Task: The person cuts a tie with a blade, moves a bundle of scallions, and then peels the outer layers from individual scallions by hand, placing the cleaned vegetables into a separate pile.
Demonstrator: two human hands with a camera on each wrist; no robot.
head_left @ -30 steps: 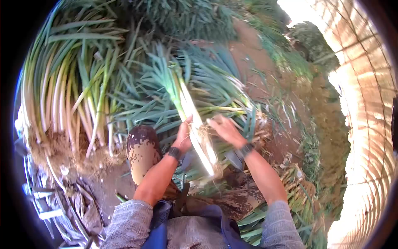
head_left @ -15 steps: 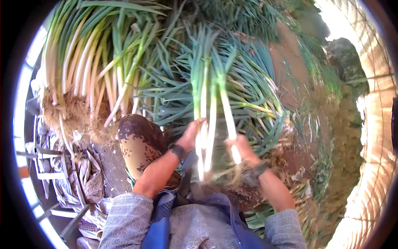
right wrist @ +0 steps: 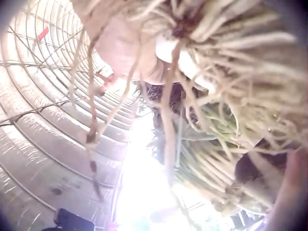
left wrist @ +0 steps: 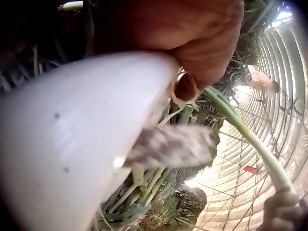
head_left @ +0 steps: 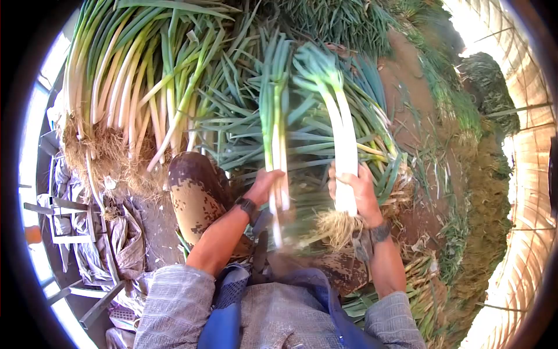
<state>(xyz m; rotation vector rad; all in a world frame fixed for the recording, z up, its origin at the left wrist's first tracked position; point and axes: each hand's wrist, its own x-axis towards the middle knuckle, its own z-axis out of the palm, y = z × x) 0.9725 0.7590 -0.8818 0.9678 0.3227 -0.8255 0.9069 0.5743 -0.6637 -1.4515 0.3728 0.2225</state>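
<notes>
The right hand (head_left: 357,195) grips a thick leek (head_left: 347,145) upright by its white shaft, roots hanging below. The left hand (head_left: 263,186) clasps thinner stalks (head_left: 273,116) just beside it but apart, probably for sorting, in front of the heaped leeks (head_left: 122,87) far left.

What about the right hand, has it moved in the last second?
Yes. Against the mud-stained knee, the right hand has swung rightward, farther from it, gripping leeks.
</notes>
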